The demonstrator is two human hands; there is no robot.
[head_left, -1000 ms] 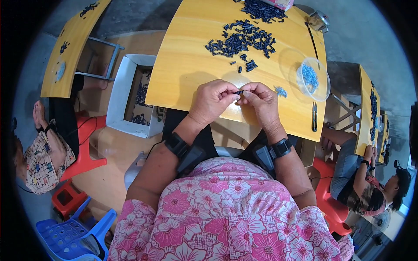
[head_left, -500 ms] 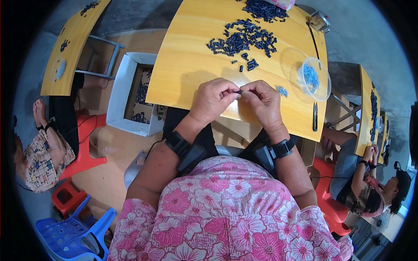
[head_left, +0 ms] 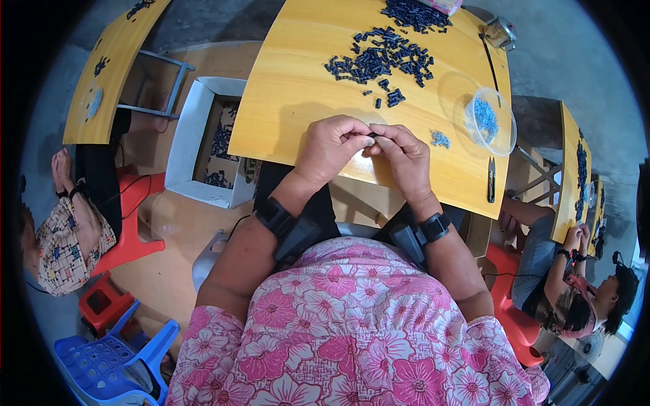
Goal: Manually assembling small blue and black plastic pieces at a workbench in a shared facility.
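Over the front edge of the yellow wooden table [head_left: 277, 115], my left hand [head_left: 333, 147] and my right hand [head_left: 406, 154] meet fingertip to fingertip. Between them they pinch a small black cylindrical part [head_left: 372, 134], mostly covered by thumbs and forefingers. Beyond my hands lies a loose pile of similar black parts [head_left: 386, 57], with a second pile [head_left: 414, 15] farther back. Right of my right hand is a little heap of tiny light-blue pieces [head_left: 440, 139]. A clear round tub [head_left: 506, 128] beside it holds more of these blue pieces.
Dark tweezers [head_left: 491, 179] lie near the right table edge, with a glass jar [head_left: 500, 32] at the far right. A white box [head_left: 183, 145] containing black parts stands left of the table. Two people sit at side tables. A blue plastic chair [head_left: 108, 358] is at lower left.
My right hand has shifted slightly left, closer to my left fingers, so the black part is more covered. The whole view has moved a little.
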